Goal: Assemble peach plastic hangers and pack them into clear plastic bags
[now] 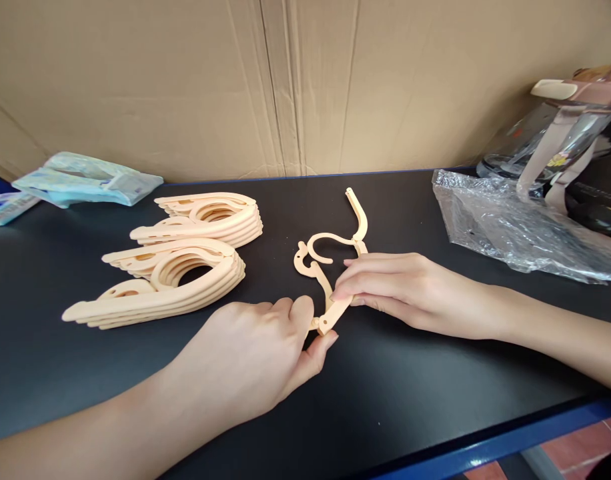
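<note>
A cream plastic folding hanger (335, 315) is between my two hands, partly unfolded, its hook and one jointed arm pointing away from me. My left hand (253, 350) is closed around its near end, with the thumb underneath by a hinge. Fingers of my right hand (405, 290) are closed over its middle section, hiding part of it. To the left lie two stacks of folded hangers of the same colour, a farther stack (235, 230) and a nearer stack (200, 290).
A light blue soft pack (85, 180) lies at the back left by the cardboard wall (185, 87). On the right are a crumpled clear plastic bag (510, 227) and a clear bottle with a strap (575, 133). The black table (385, 413) has a blue front edge.
</note>
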`<state>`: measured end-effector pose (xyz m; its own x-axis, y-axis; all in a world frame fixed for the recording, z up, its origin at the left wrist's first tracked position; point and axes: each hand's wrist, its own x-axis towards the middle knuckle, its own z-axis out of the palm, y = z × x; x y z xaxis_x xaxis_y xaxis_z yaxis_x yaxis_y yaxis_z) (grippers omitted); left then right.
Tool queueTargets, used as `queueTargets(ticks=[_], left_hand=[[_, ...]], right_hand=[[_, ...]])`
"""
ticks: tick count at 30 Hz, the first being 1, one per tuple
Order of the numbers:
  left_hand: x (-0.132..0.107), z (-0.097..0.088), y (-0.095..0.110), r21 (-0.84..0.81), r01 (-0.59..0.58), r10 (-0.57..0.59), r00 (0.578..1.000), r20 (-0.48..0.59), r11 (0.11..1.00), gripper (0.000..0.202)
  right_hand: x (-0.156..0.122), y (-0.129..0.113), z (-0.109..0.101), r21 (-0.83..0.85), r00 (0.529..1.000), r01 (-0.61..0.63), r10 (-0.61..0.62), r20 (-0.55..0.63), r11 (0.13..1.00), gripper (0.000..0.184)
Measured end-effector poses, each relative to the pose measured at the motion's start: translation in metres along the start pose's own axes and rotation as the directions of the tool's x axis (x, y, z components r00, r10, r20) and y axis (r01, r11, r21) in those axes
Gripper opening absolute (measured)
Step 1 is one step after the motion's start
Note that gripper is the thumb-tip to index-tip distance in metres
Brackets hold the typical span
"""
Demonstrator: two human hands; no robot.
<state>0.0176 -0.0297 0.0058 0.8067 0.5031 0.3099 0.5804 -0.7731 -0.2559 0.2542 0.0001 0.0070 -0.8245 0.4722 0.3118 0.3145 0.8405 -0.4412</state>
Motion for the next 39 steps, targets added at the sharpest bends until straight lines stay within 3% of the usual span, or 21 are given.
queueTargets(ticks=[10, 23, 39], left_hand=[[0.000, 0.001, -0.002, -0.036, 0.016, -0.015, 0.999, 0.039, 0.999, 0.035], [0.002, -0.001, -0.001, -0.037, -0.013, 0.014, 1.000, 0.010, 0.999, 0.041], [-0.012, 0.014, 0.002, -0.155, -0.016, 0.014, 1.000, -0.011, 0.988, 0.031]], right_hand=[[0.001, -0.001, -0.001, -0.027, 1.000, 0.015, -0.016, -0.016, 1.000, 0.021], [0.002, -0.001, -0.001, -0.014, 1.000, 0.023, -0.023, -0.010, 1.000, 0.023], [-0.003, -0.010, 0.001, -0.073, 0.996, 0.092, -0.092, 0.015, 0.993, 0.030]])
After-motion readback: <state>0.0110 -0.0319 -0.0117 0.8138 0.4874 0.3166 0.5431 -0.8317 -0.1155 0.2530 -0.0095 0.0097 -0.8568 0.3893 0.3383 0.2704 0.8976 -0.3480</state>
